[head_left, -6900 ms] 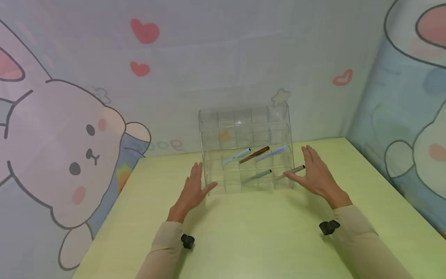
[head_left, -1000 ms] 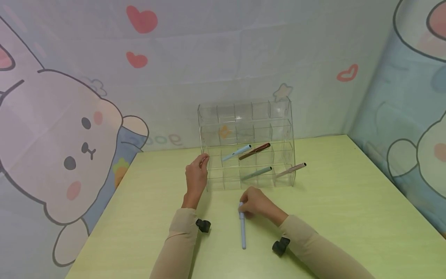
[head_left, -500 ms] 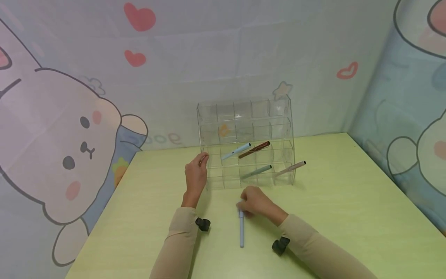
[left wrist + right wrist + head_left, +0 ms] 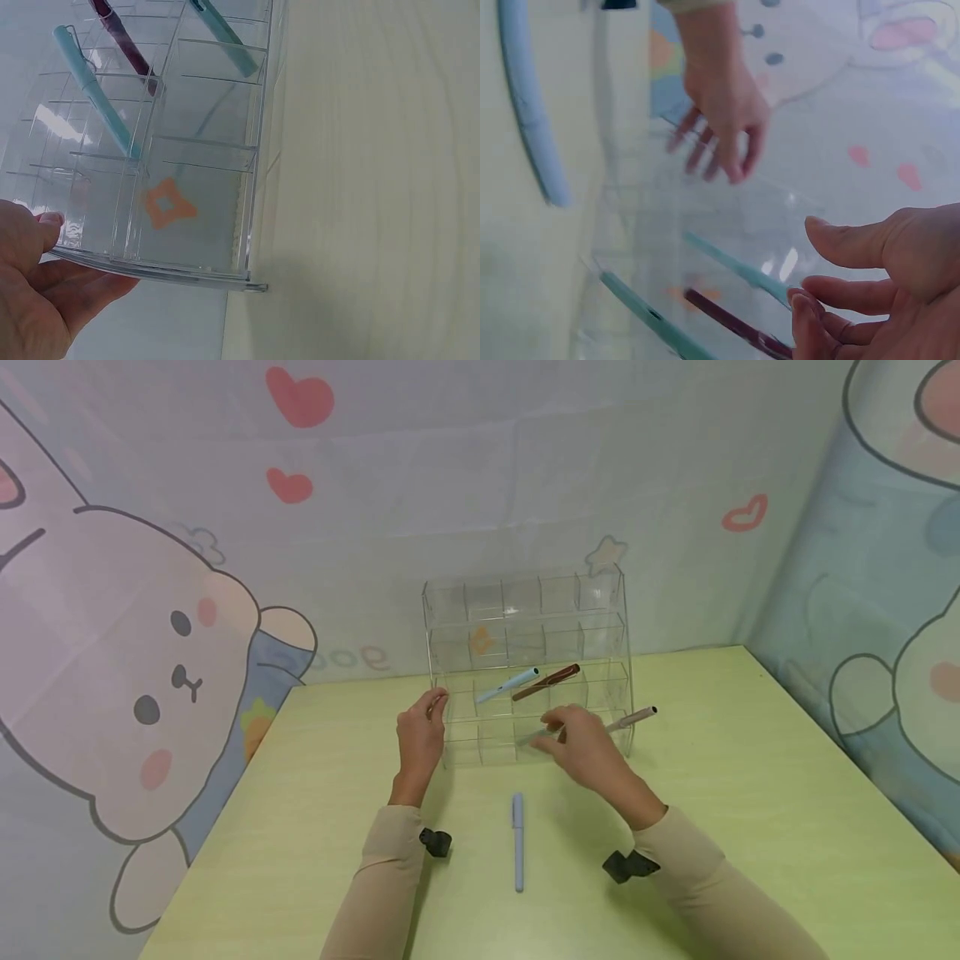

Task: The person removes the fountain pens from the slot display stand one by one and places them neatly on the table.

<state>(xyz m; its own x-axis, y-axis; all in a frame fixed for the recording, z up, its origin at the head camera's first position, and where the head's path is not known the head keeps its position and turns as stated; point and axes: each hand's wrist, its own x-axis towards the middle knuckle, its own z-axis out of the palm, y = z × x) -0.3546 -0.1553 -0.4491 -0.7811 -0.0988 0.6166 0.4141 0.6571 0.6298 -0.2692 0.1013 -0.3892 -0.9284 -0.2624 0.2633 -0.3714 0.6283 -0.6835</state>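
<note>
My left hand (image 4: 422, 735) pinches the left side panel of a clear acrylic rack (image 4: 172, 274) between thumb and fingers. My right hand (image 4: 588, 747) is in front of the bottom row, thumb and fingers apart around a green pen (image 4: 534, 739), which it partly hides; the right wrist view shows the green pen (image 4: 649, 311) outside the fingers. One row higher lean a light blue pen (image 4: 508, 685) and a dark red pen (image 4: 547, 682). A beige pen (image 4: 633, 718) sticks out at the bottom right. On the table in front lies a lavender pen (image 4: 518, 843), untouched.
The pale yellow-green table (image 4: 300, 827) runs up to a cloth backdrop (image 4: 390, 527) printed with cartoon figures and hearts. A black wrist camera (image 4: 630, 865) sits at my right cuff, and another camera (image 4: 436, 842) at the left.
The lavender pen, in the rack at first, now lies on the table. My right hand has let go of it and moved up to the green pen. My left hand has taken hold of the rack.
</note>
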